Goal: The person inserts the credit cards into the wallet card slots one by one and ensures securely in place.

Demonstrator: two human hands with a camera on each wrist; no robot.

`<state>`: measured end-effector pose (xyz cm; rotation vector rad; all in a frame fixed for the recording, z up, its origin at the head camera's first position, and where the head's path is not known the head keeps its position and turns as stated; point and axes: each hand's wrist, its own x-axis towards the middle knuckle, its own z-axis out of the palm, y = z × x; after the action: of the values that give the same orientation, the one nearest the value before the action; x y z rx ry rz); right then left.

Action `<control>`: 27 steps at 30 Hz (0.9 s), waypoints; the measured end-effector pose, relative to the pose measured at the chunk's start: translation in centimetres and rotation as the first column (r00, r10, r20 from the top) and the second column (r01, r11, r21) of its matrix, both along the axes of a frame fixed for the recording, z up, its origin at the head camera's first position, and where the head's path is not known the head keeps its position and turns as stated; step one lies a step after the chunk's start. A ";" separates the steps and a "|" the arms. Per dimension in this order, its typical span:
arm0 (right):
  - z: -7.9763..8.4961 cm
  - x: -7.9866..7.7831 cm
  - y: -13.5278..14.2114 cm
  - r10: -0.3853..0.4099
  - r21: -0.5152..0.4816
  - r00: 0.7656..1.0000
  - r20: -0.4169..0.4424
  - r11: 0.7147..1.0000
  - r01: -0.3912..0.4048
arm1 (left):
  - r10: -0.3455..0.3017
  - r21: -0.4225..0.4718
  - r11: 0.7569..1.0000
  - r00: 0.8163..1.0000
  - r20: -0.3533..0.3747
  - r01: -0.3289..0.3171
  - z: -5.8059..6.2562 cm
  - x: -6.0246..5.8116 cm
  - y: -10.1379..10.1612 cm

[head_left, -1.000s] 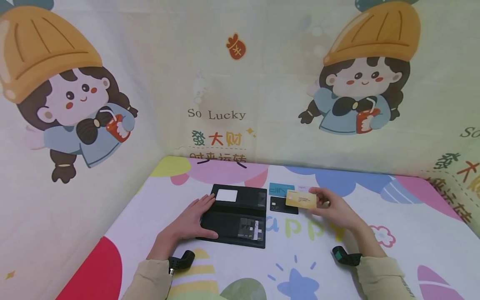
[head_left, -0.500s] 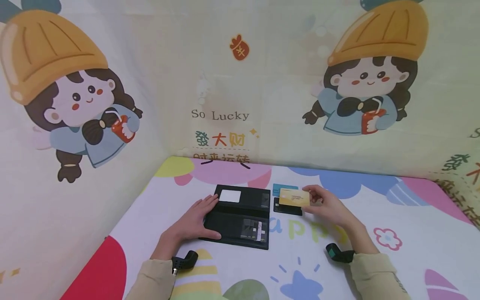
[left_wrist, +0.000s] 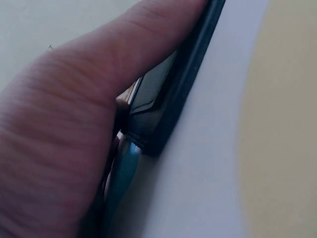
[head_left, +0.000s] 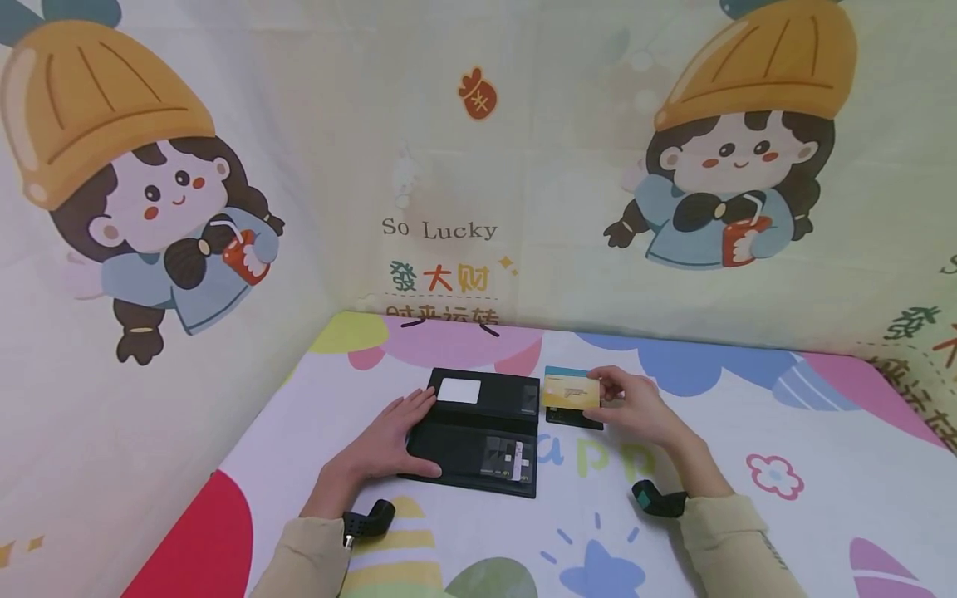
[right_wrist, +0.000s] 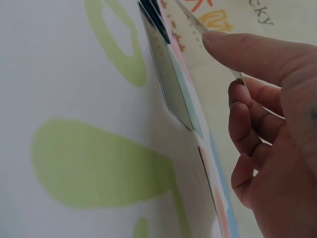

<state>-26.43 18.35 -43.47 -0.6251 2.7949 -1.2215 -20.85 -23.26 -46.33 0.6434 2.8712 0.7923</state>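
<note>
A black wallet [head_left: 449, 444] lies unfolded on the table, with a white card [head_left: 459, 390] in its upper half and cards [head_left: 508, 459] in clear slots of its lower half. My left hand [head_left: 380, 448] rests on its left edge, fingers straight and thumb on the lower half. In the left wrist view, that thumb [left_wrist: 148, 25] lies along the wallet rim [left_wrist: 183, 84]. Between thumb and fingers, my right hand [head_left: 646, 411] pinches a gold card [head_left: 566, 390] just right of the wallet. This card partly hides a teal card [head_left: 562, 370] and a black card [head_left: 574, 418].
The patterned tablecloth [head_left: 478, 523] covers the table, and a printed backdrop [head_left: 553, 208] stands behind and at the left. In the right wrist view, the black card [right_wrist: 171, 89] lies on the cloth below the raised right hand [right_wrist: 282, 114].
My right hand has carried the gold card leftward, over the teal and black cards and close to the wallet's right edge. The left hand stays on the wallet. The head view has shifted slightly.
</note>
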 end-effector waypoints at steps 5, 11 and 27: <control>0.0 -0.1 -0.6 0.000 -0.016 0.998 0.055 1.000 0.001 | 0.003 -0.004 1.000 1.000 0.022 -0.003 0.3 0.0 0.1; -0.1 -0.2 -1.5 -0.001 -0.020 0.999 0.043 1.000 0.002 | -0.002 -0.009 1.000 1.000 0.014 0.002 0.2 -0.1 0.0; -0.7 -0.7 -3.1 0.026 -0.023 1.000 -0.008 0.999 -0.026 | -0.018 0.005 1.000 1.000 -0.009 0.018 0.0 -0.1 -0.1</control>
<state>-27.14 15.27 -44.15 -0.6674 2.7734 -1.2516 -20.99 -23.35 -46.31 0.6743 2.8677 0.7962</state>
